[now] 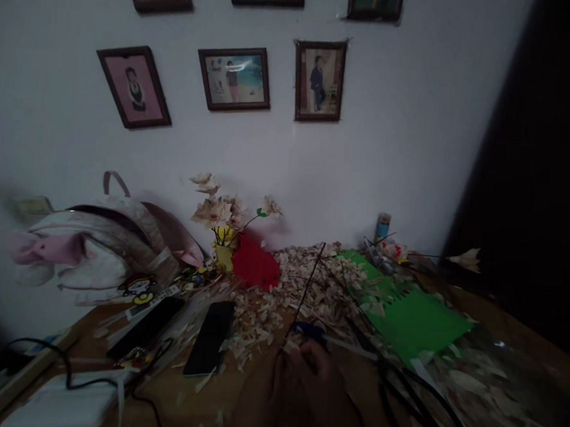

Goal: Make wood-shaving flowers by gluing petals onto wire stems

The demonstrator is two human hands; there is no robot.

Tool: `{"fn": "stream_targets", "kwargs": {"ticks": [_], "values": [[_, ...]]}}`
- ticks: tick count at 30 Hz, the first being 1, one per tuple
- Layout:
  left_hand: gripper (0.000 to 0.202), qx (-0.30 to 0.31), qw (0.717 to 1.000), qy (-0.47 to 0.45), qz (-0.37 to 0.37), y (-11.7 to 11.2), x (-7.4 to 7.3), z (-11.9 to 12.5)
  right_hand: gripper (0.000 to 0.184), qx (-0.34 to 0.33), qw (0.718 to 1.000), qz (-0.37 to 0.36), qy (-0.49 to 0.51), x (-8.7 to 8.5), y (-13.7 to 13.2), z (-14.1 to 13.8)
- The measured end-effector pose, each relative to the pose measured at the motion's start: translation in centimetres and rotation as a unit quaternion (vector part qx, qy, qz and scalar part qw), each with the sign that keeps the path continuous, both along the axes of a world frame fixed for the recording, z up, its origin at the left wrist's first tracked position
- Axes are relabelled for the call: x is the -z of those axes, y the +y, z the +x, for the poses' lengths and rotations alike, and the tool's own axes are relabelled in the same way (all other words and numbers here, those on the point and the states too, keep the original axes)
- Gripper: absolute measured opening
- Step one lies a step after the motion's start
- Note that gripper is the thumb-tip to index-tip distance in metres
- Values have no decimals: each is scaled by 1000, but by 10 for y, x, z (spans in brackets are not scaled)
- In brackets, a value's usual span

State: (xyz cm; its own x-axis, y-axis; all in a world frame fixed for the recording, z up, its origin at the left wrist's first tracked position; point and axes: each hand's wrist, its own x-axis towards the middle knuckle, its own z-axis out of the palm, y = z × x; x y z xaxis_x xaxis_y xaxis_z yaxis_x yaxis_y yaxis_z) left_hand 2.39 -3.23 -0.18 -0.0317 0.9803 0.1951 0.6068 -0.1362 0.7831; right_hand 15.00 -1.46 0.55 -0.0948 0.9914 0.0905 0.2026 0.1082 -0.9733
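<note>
Both hands are close together low in the middle of the head view, and the picture is dim there. My left hand (266, 380) is closed around the lower part of a thin dark stem (305, 289), which slants up and to the right. My right hand (321, 373) is pinched beside it, at a small pale piece (290, 346) near the stem's lower end. Whether that piece is a petal I cannot tell. Just behind the fingers lies a blue object (309, 331), partly hidden. Large black-handled scissors (419, 395) rest to the right of my right hand.
Pale petal-like scraps (305, 273) cover the table's back. A green sheet (418, 321) lies right, a red sheet (255, 263) stands by a vase (224, 258) of handmade flowers. Left are a phone (210, 338), another dark device (147, 326), a white box (65, 400), cables and a backpack (104, 241).
</note>
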Motion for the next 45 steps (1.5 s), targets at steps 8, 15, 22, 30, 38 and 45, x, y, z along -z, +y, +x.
{"fn": "stream_targets", "kwargs": {"ticks": [8, 15, 22, 30, 38, 45], "values": [[39, 2, 1000, 18, 21, 0, 6, -1, 28, 2, 1000, -10, -4, 7, 4, 1], [37, 2, 999, 17, 43, -1, 3, 0, 30, -4, 1000, -10, 0, 6, 6, 1], [39, 15, 998, 54, 41, -4, -1, 2, 30, -9, 1000, -21, 15, 8, 8, 1], [37, 27, 998, -63, -5, -2, -15, 4, 29, -13, 999, -34, 5, 5, 8, 3], [39, 4, 987, -139, -83, 7, -18, 4, 27, 9, 999, -5, -42, -12, -5, 4], [40, 24, 981, -176, -77, 2, -39, 7, 28, 3, 991, 76, -109, -17, -15, 5]]}}
